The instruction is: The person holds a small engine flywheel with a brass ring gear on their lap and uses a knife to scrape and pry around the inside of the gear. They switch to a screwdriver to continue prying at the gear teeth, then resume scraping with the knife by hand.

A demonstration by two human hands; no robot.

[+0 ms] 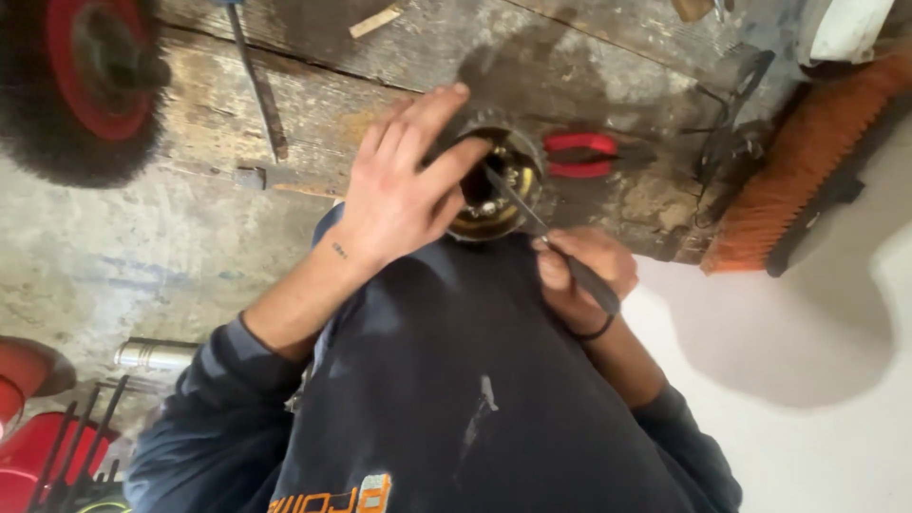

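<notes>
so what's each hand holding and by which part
Left hand grips the round metal part by its rim; right hand holds the screwdriver by its dark handle.

Left hand grips a round metal part at centre. Right hand, at four o'clock, holds a dark-handled tool whose tip enters the part. Red-handled pliers lie at two o'clock.

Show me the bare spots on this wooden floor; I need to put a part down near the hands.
Bare boards lie between the long rod and the red pliers. The grey patch between the wheel and the metal cylinder is open. It is crowded by the pliers and the orange brush.
</notes>
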